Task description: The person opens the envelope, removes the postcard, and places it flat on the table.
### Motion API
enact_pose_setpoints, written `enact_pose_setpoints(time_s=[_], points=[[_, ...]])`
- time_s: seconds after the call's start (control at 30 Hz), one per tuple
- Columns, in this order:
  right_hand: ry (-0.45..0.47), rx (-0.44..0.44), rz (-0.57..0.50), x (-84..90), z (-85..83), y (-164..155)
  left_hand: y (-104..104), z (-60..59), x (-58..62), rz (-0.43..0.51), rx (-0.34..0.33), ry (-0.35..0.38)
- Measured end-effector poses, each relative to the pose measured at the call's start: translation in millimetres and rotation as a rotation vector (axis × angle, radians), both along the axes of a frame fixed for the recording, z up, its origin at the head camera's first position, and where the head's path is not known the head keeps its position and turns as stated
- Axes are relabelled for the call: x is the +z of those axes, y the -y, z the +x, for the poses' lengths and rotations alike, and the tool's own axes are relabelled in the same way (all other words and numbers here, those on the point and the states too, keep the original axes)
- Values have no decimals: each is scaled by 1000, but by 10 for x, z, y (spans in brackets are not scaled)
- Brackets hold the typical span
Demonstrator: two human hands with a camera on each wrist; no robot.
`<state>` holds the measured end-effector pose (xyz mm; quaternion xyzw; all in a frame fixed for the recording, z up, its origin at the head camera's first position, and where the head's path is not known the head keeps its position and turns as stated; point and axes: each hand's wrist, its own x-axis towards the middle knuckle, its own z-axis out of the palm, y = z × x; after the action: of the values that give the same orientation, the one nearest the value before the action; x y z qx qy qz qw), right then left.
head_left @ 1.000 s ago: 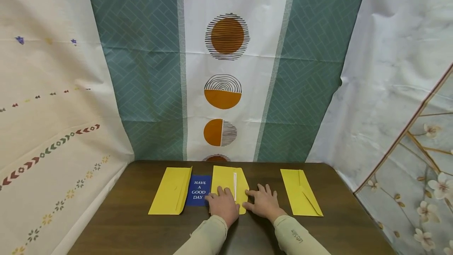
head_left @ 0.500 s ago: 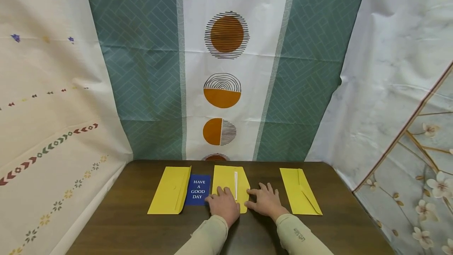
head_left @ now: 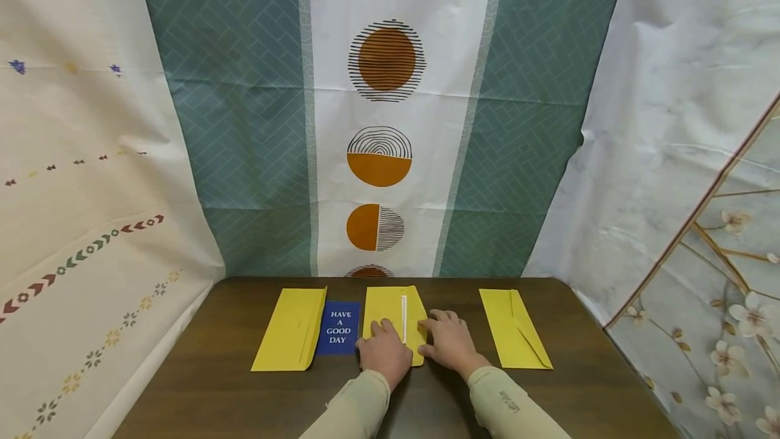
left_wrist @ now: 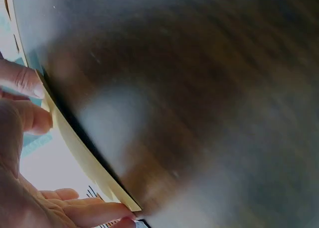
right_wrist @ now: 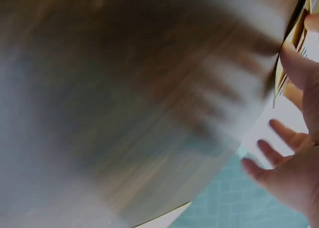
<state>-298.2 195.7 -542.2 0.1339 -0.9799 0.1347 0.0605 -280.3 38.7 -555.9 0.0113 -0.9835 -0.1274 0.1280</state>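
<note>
In the head view a yellow envelope (head_left: 379, 303) lies at the middle of the table, its flap side facing right and a narrow white strip (head_left: 404, 314) along it. My left hand (head_left: 384, 352) rests on its near part, fingers spread. Beside the flap's right edge is my right hand (head_left: 452, 343), its thumb and index finger touching that edge at separate spots. In the left wrist view the envelope (left_wrist: 82, 148) shows edge-on under the left fingers (left_wrist: 30, 81). The right wrist view shows the thumb (right_wrist: 297, 63) at the edge, other fingers spread.
A blue card (head_left: 338, 330) reading "HAVE A GOOD DAY" lies just left of the hands. Another yellow envelope (head_left: 286, 330) is at the left, overlapping the card's side, and a third envelope (head_left: 514, 334) lies at the right. A patterned curtain (head_left: 390, 154) hangs behind the brown table (head_left: 213, 385).
My right index finger has shifted slightly left and nearer the flap's edge, and the right fingers are more bent. The left hand stays on the envelope. The head view has shifted a little.
</note>
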Motion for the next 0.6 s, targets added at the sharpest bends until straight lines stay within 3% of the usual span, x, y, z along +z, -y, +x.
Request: enact_pose_setpoints(time_s=[0.1, 0.23, 0.4, 0.5, 0.6], points=[[-50, 63, 15, -6, -47, 102, 19, 4, 13, 32, 10, -8], [34, 27, -90, 24, -96, 229, 26, 19, 20, 62, 9, -33], [199, -138, -474, 89, -157, 359, 42, 29, 7, 124, 23, -77], [324, -211, -761, 126, -180, 407, 48, 27, 3, 150, 30, -80], [441, -260, -972, 144, -189, 434, 50, 32, 5, 152, 33, -69]])
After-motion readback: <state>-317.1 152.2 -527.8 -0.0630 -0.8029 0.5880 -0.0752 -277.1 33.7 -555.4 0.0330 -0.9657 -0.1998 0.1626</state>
